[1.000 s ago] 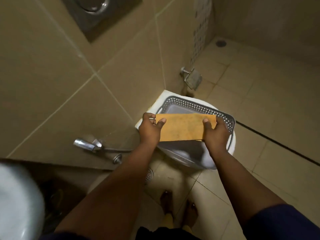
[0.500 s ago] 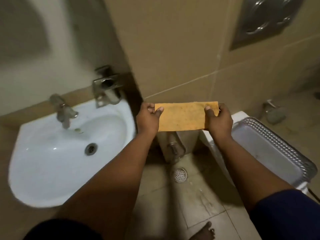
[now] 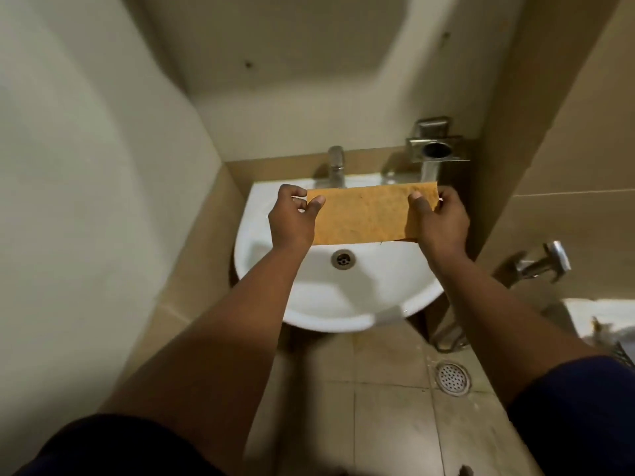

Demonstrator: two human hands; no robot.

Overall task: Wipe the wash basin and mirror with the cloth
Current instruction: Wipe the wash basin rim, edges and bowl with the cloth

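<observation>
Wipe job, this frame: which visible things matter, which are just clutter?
Job:
- flat orange cloth, pinched at its ends by left hand and right hand
- white ceramic wash basin under it
- wall mirror above

Clutter:
- chrome tap
- square steel holder
- round floor drain
- chrome wall valve

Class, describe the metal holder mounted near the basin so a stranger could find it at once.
Start at the white wash basin against the back wall. Behind its rim stands the tap; right of that, fixed to the wall, is the metal holder. Unlike the slim upright tap, it is a square steel block with a round dark opening.
</observation>
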